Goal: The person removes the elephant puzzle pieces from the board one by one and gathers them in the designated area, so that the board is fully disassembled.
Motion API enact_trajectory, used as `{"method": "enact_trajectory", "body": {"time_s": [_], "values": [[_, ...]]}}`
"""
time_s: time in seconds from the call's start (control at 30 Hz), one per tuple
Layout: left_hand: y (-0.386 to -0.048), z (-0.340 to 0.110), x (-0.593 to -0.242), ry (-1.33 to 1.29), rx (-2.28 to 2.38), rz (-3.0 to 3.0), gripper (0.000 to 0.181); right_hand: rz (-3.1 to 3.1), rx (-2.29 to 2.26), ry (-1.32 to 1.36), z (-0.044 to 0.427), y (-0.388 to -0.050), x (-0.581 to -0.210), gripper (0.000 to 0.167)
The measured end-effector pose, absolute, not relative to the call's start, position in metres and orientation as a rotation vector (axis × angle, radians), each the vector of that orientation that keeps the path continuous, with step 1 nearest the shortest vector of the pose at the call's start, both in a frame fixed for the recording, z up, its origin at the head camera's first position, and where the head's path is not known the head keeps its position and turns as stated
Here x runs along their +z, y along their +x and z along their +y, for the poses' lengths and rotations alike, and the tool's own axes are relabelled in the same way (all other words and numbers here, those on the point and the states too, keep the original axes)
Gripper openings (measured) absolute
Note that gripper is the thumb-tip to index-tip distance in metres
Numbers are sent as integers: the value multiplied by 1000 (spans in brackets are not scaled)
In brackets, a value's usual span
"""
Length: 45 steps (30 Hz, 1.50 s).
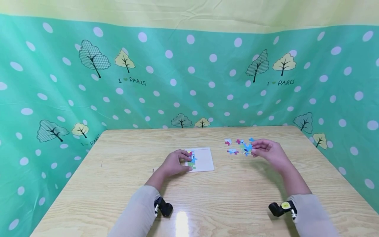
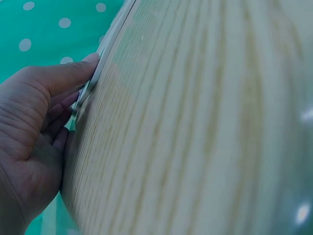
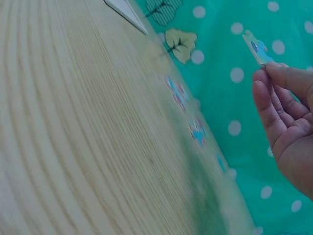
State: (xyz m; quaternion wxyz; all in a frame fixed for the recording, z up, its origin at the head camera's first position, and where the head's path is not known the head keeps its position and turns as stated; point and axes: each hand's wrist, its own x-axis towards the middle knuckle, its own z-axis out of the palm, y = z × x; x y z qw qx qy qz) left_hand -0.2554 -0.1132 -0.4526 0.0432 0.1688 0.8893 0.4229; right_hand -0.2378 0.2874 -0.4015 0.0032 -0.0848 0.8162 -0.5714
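A thin white puzzle board (image 1: 204,159) lies flat on the table, with fitted colourful pieces (image 1: 192,161) along its left side. My left hand (image 1: 174,163) rests on that side, its fingertips over the fitted pieces and its thumb near the lower left corner. In the left wrist view, the left thumb (image 2: 73,77) touches the board's edge. Off to the right, my right hand (image 1: 270,153) pinches a blue and green puzzle piece (image 3: 257,50) between thumb and fingertip, raised above the table. The right wrist view shows its other fingers loosely bent.
Several loose puzzle pieces lie right of the board, among them a pink and white one (image 1: 228,142), a blue and red one (image 1: 233,151) and a blue one (image 1: 251,139). A green dotted curtain (image 1: 189,82) hangs behind the wooden table (image 1: 118,184).
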Motion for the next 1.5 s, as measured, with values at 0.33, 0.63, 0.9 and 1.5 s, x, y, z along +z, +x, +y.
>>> {"method": "enact_trajectory", "body": {"time_s": [0.33, 0.63, 0.9, 1.5], "values": [[-254, -113, -453, 509, 1295, 2720, 29, 2663, -1680, -158, 317, -242, -406, 39], [-254, -115, -454, 509, 1287, 2726, 30, 2612, -1702, -122, 337, -257, -418, 42], [-255, -114, -455, 523, 1288, 2721, 33, 2621, -1575, -14, 347, -266, -427, 45], [-256, -115, -455, 526, 1286, 2726, 33, 2834, -1266, 38, 343, -282, -444, 31]]}}
